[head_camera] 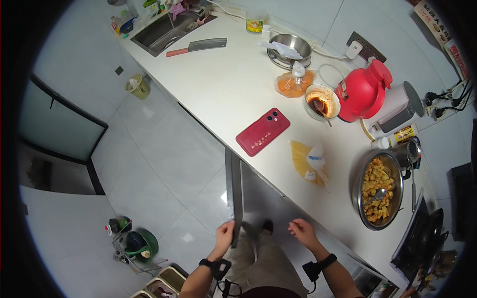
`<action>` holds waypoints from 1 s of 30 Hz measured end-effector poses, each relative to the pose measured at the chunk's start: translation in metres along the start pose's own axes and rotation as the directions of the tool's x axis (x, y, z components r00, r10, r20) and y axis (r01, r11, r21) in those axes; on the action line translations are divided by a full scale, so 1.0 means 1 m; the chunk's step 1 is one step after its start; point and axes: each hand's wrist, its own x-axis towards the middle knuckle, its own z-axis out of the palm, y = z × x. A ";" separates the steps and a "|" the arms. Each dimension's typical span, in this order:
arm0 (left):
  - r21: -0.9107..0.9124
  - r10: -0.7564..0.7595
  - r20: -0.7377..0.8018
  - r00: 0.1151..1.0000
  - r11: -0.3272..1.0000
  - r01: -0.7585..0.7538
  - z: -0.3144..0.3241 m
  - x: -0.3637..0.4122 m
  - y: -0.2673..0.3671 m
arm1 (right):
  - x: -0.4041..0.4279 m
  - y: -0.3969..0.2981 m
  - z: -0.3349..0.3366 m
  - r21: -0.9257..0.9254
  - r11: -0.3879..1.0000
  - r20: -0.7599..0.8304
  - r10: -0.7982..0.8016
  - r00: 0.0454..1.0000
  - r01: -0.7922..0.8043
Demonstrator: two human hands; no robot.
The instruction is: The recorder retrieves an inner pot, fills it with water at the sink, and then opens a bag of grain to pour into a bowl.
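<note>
My left hand [225, 235] grips the end of the open cabinet door [234, 186], which stands out from below the counter. My right hand [303, 232] hangs in front of the counter's edge, fingers loosely curled and apart, with nothing visible in it. On the white countertop [238, 82] ahead lie a red smartphone [262, 132], back up, and a tied plastic bag of yellow powder or grain [303, 164]. Right of these stands a steel basin [356, 193] of yellowish fried-looking pieces [376, 178] with a metal spoon [380, 193] in it.
A cleaver [207, 44] lies near the sink [169, 31]. Along the wall stand a glass bowl of dark sauce [331, 98], a tied bag of orange food [288, 83], a steel bowl [303, 46], a red thermos jug [359, 95] and black pans [413, 231]. A bin [140, 89] stands on the floor.
</note>
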 end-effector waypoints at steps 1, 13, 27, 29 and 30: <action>0.107 0.028 -0.053 0.998 0.994 -0.022 -0.025 0.006 -0.013 | 0.021 0.005 0.016 0.017 0.996 0.025 0.091 0.996 -0.091; 0.702 0.269 0.115 0.956 0.660 -0.270 -0.154 0.064 0.001 | 0.244 0.086 0.077 -0.638 0.770 -0.428 -0.375 0.822 0.018; 0.726 0.125 0.207 0.970 0.646 -0.237 -0.171 0.085 0.031 | 0.286 0.093 0.089 -0.508 0.857 -0.595 -0.273 0.756 -0.090; 0.734 0.137 0.206 0.969 0.633 -0.246 -0.166 0.083 0.028 | 0.286 0.091 0.089 -0.500 0.862 -0.596 -0.274 0.755 -0.082; 0.714 0.146 0.187 0.971 0.659 -0.237 -0.165 0.082 0.023 | 0.287 0.087 0.089 -0.496 0.865 -0.597 -0.274 0.754 -0.078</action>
